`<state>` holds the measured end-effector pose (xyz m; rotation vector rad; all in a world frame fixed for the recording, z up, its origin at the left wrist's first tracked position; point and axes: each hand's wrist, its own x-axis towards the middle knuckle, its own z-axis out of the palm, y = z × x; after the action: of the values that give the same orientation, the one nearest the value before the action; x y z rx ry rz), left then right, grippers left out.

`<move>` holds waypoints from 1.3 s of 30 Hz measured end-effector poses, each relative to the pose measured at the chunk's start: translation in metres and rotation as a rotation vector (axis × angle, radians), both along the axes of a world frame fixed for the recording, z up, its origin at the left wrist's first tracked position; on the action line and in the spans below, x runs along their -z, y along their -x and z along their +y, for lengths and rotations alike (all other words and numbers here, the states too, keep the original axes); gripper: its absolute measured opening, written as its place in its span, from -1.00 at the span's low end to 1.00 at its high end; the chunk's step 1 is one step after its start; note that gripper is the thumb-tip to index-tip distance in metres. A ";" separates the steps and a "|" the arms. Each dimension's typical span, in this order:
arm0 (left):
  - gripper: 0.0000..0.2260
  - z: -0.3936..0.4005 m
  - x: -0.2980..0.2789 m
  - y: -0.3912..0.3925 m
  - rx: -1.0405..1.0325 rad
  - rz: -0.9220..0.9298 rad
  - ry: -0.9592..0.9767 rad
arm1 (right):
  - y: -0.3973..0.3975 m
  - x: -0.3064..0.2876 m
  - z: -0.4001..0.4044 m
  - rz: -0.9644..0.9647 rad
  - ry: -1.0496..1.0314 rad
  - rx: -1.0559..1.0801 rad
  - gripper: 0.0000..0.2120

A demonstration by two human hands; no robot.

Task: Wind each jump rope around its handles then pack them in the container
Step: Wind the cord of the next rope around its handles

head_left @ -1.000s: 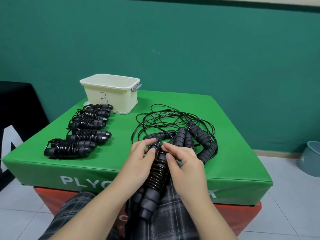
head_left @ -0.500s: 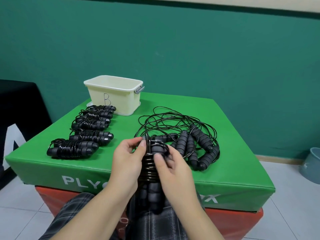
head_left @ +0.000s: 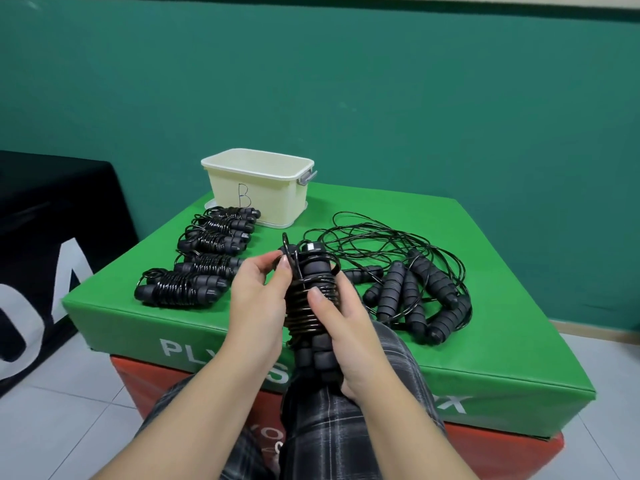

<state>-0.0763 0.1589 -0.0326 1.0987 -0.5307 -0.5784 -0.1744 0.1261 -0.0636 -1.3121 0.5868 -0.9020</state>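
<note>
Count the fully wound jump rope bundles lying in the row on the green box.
5, running from the cream container toward the near edge. The far ones overlap, so another may be hidden.

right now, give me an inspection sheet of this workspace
surface: green plyo box, stacked on a red one.
job's things: held jump rope nearly wound; wound jump ropes in a row; unwound jump ropes tangled; cream container marked B.
clutter: nothing seen.
hands: left hand pinches the cord's end; right hand grips the handles.
cables: only rope cords.
surroundings: green wall, tiled floor, black box at left.
</note>
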 end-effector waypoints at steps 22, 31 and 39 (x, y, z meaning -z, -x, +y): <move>-0.64 0.018 -0.011 -0.040 0.107 -1.007 -0.445 | -0.008 -0.003 -0.001 0.081 0.325 0.134 -0.55; -0.69 0.034 -0.016 -0.017 0.149 -1.394 -0.309 | -0.030 0.010 -0.004 0.238 0.300 0.233 -0.39; -0.62 0.025 0.000 -0.026 0.172 -0.945 -0.427 | -0.021 0.006 -0.006 0.295 0.300 0.239 -0.41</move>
<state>-0.0498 0.1836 -0.0325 1.7382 -1.3714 -0.2896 -0.1530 0.1200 -0.0700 -1.6879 0.8767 -1.0267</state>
